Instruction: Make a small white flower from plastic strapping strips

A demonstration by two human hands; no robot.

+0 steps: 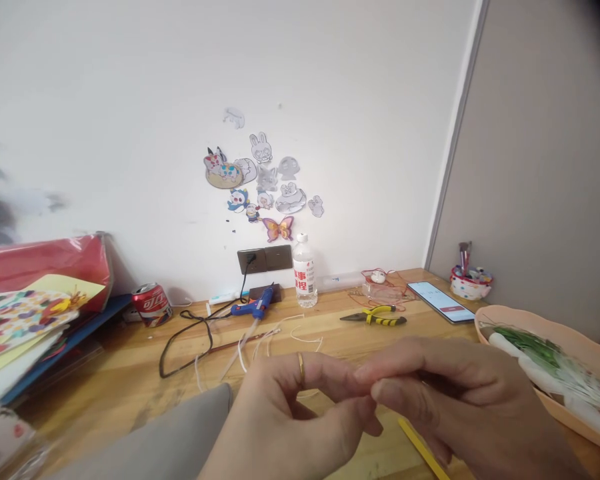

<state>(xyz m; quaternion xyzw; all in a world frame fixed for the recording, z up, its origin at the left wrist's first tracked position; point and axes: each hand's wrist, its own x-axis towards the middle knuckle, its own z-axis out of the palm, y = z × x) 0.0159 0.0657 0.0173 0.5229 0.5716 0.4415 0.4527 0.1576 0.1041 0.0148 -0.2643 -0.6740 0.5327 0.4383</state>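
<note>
My left hand (300,417) and my right hand (450,407) meet at the fingertips low in the view, thumbs and forefingers pinched together. Whatever lies between them is too small or hidden to make out. A gold ring circles a finger of the left one. Under the right one a yellow strip (423,450) lies on the wooden table (115,393). Beyond the hands are thin white strands (243,353), a blue glue gun (254,305) and yellow-and-black pliers (375,316).
At the back stand a red can (151,305) and a clear bottle (305,277). A phone (440,301) and a pink tray (575,331) of green and white stems are right. Papers (25,323) lie left; a grey object (165,433) is in front.
</note>
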